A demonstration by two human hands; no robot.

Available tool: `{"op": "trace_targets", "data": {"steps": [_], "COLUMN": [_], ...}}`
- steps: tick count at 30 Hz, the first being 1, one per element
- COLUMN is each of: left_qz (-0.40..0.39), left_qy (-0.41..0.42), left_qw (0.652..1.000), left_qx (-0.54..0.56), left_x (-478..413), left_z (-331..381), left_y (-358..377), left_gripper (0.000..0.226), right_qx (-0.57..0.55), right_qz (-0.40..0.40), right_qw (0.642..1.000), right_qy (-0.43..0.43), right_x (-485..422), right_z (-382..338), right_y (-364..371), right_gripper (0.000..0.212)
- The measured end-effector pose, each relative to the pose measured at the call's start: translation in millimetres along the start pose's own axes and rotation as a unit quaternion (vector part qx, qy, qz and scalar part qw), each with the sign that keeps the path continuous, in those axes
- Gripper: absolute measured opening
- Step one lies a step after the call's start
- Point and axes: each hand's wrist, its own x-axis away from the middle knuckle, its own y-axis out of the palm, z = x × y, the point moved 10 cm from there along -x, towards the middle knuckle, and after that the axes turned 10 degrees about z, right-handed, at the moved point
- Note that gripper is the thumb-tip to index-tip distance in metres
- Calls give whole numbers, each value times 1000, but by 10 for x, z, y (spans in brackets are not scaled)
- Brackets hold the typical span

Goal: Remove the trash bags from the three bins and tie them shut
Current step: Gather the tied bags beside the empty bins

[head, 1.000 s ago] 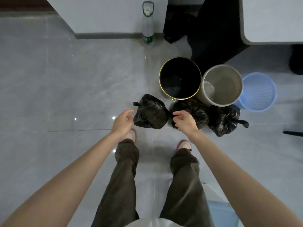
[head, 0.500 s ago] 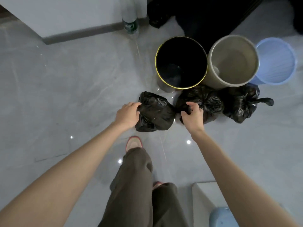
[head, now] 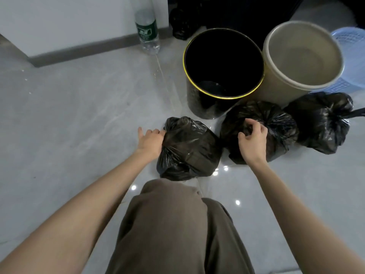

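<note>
Trash bags, three in number, all black, lie on the grey floor (head: 79, 115) in front of the bins.

Head view:
- The left trash bag (head: 189, 149) lies nearest my knee, apart from the bins. My left grip (head: 151, 140) is against its left side. The fingers are bent into the folds with their tips hidden, and the thumb sticks out clear of the plastic. I cannot tell whether this grip holds the bag or only touches it.
- The middle trash bag (head: 276, 123) lies against the foot of the black bin (head: 199, 107) and the beige bin (head: 276, 95). My right grip (head: 252, 140) is on its top. The fingers are curled narrow and hooked into the crumpled plastic, and the thumb is spread to the side.
- The right trash bag (head: 324, 123) lies just beside the middle one, touched by neither grip. Its gathered neck points right, out of frame.
- The black bin has a gold rim and stands touching the beige bin. Both are upright and show bare insides.
- A blue basket (head: 351, 62) stands behind the beige bin, partly hidden.
- A clear bottle (head: 147, 34) with a green label stands upright by the white wall base, well apart from the bags.
- My brown trousers (head: 173, 224) fill the lower centre.
</note>
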Motion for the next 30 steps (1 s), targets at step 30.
{"op": "trace_targets", "data": {"steps": [30], "left_qz": [179], "left_qy": [107], "left_qw": [951], "left_qx": [230], "left_x": [-14], "left_z": [834], "left_y": [-306], "left_gripper": [27], "right_qx": [227], "right_qz": [-15], "right_qw": [970], "right_qy": [-82], "right_x": [-476], "right_z": [728], "right_y": [-51], "right_gripper": [29]}}
